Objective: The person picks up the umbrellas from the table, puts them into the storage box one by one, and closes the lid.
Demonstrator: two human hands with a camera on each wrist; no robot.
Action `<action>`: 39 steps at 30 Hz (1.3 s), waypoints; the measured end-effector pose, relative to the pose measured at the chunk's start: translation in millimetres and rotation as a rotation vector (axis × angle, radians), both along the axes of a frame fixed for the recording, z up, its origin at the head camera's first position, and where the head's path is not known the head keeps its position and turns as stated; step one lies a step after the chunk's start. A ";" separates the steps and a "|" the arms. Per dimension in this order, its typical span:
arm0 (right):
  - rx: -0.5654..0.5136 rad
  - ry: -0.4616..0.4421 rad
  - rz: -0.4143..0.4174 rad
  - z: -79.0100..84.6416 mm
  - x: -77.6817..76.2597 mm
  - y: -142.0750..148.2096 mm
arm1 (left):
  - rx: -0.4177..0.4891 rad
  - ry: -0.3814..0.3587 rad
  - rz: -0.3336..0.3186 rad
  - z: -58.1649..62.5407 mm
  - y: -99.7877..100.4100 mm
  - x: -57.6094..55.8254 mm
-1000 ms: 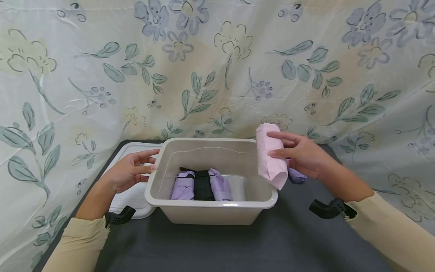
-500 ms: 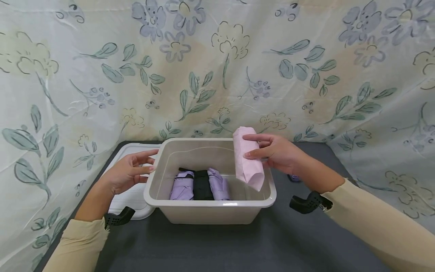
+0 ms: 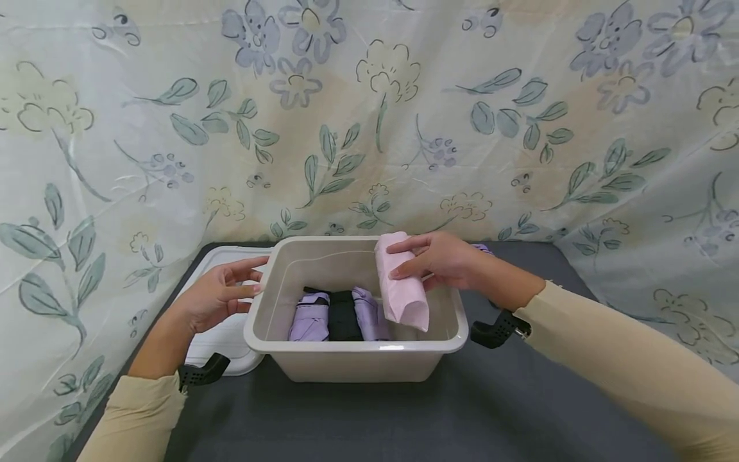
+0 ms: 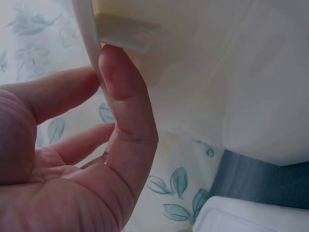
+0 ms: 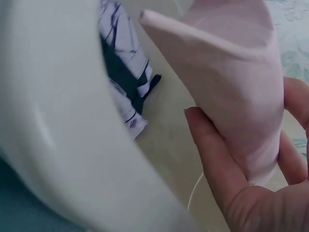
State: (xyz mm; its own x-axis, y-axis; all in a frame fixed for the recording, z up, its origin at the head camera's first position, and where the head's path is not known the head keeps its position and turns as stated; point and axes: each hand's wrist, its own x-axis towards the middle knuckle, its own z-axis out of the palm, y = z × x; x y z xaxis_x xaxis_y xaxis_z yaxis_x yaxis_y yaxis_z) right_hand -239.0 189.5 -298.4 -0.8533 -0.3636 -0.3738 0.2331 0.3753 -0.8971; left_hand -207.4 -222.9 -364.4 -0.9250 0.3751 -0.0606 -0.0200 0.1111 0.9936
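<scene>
Fabric roll (image 3: 399, 295), pale-pink and cylindrical, is pinched by my right hand (image 3: 447, 262) over the three-o'clock side of a cream rectangular plastic tub (image 3: 355, 364), whose nine-o'clock rim (image 3: 252, 321) my left hand (image 3: 216, 296) grips.

Downward head view, close wrist views, shared bin (image 3: 358, 366)

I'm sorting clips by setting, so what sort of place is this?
Probably an indoor tabletop workspace, though the wider room is out of view. A floral sheet hangs behind a dark table, and on it stands an open bin with folded bundles inside.
</scene>
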 end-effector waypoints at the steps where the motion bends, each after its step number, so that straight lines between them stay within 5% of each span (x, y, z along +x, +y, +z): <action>1: 0.023 -0.001 0.012 -0.3 -1.0 -1.5 | -0.003 0.001 -0.001 -0.2 0.1 -0.1; 17: 0.182 -0.092 0.056 -6.9 -17.9 -32.4 | -0.017 0.008 0.004 -0.8 0.4 2.0; 39: 0.275 -0.164 0.173 -47.8 -30.2 -54.9 | -0.016 0.018 0.001 -1.8 2.8 2.0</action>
State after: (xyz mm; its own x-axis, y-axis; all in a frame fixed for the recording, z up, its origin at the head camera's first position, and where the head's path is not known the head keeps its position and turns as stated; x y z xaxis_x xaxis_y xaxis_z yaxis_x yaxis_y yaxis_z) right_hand -269.2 134.6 -346.2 -0.7083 -0.3644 -0.6046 0.2776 0.6436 -0.7132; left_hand -205.4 -220.1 -366.2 -0.9265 0.3730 -0.0497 -0.0022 0.1267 0.9919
